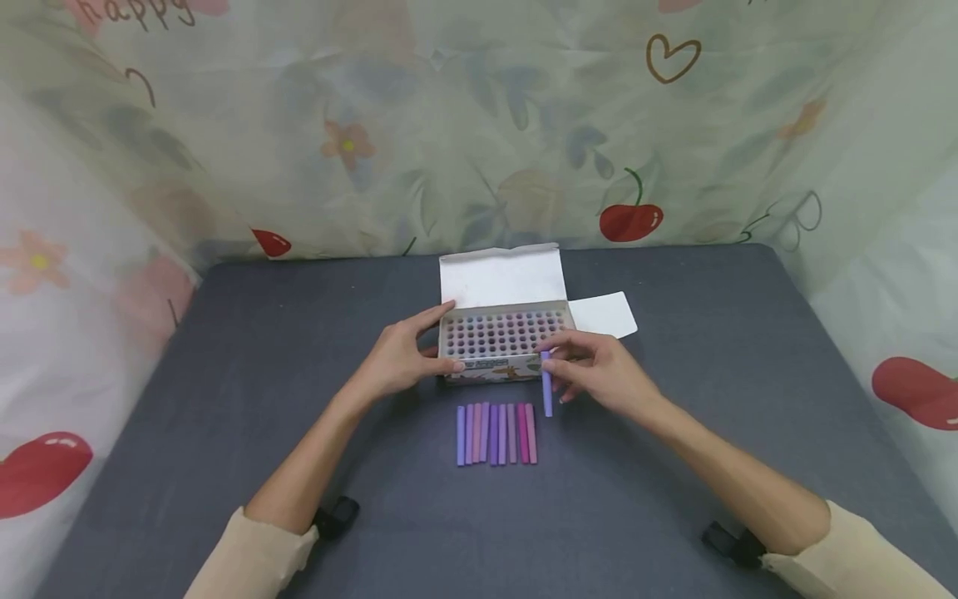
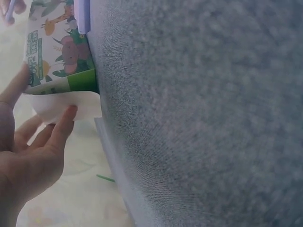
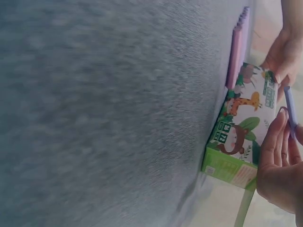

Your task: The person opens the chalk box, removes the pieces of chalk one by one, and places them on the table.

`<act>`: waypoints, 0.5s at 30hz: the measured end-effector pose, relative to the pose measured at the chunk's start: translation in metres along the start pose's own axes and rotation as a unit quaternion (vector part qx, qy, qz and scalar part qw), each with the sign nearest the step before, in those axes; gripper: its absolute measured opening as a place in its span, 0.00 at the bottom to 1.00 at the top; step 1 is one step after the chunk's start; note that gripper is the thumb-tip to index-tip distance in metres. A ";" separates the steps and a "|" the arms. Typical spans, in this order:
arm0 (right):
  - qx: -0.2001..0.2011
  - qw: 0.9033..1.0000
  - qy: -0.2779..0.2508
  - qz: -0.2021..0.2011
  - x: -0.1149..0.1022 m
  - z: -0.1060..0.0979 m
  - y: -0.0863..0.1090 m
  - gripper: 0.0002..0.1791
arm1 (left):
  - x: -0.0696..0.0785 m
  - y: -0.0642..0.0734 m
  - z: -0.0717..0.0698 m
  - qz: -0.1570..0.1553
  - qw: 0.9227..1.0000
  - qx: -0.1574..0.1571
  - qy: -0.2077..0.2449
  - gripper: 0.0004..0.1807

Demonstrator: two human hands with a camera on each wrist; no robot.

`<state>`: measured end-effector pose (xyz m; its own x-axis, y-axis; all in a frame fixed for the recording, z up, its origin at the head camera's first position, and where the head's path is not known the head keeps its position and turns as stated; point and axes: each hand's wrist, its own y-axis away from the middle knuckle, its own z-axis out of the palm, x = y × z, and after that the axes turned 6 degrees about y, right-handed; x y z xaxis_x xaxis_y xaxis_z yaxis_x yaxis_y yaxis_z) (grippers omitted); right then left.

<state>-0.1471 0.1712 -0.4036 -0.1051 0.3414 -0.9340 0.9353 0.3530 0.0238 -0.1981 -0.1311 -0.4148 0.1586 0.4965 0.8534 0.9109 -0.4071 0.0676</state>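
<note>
An open cardboard box [image 1: 490, 370] printed with cartoon animals stands mid-table, its white lid [image 1: 503, 279] raised behind it. Inside is a rack [image 1: 505, 333] with rows of small round openings. My left hand [image 1: 400, 353] holds the box at its left end, thumb on the front edge and index finger at the back corner. Between thumb and fingers, my right hand [image 1: 602, 370] pinches a slim purple stick [image 1: 548, 395], upright before the box's front right corner. Several sticks [image 1: 496, 434] in purples and pinks lie side by side in front of the box.
A white side flap [image 1: 604, 314] juts out at the box's right end. Everything stands on a dark grey table [image 1: 299, 316], with a printed curtain [image 1: 464, 125] behind and at both sides. Black straps [image 1: 337, 517] with small cameras sit on the forearms.
</note>
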 end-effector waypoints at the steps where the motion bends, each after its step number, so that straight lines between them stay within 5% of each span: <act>1: -0.001 1.000 0.001 0.004 0.001 -0.001 0.002 0.16 | 0.000 0.000 0.000 0.001 1.000 0.001 0.000 0.49; 15: -0.030 0.997 -0.002 0.065 0.028 0.008 0.015 0.16 | 0.001 0.002 0.001 0.001 1.000 0.012 0.007 0.49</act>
<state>-0.1333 0.1791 -0.4321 0.0168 0.3837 -0.9233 0.9192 0.3575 0.1652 -0.1954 -0.1310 -0.4139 0.1546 0.4849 0.8608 0.9193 -0.3898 0.0545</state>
